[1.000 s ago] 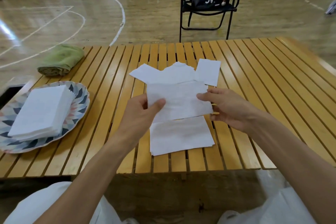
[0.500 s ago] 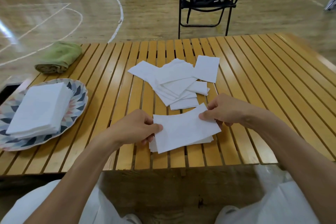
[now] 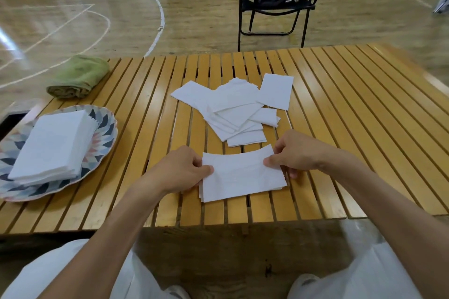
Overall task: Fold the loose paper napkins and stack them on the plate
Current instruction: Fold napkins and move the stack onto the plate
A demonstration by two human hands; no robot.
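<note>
Left hand (image 3: 181, 170) pinches folded napkin (image 3: 243, 175) | right hand (image 3: 295, 153) pinches its other end | loose napkins (image 3: 233, 109) just beyond | plate (image 3: 107, 128) stack left of napkin

Napkin (image 3: 243, 175) matt white paper, faintly creased; table (image 3: 340, 114) glossy varnished wood slats; towel (image 3: 77, 77) nubby green cloth.

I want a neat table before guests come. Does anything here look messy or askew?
Yes: the loose napkins lie fanned and overlapping mid-table, unlike the squared stack on the plate.
</note>
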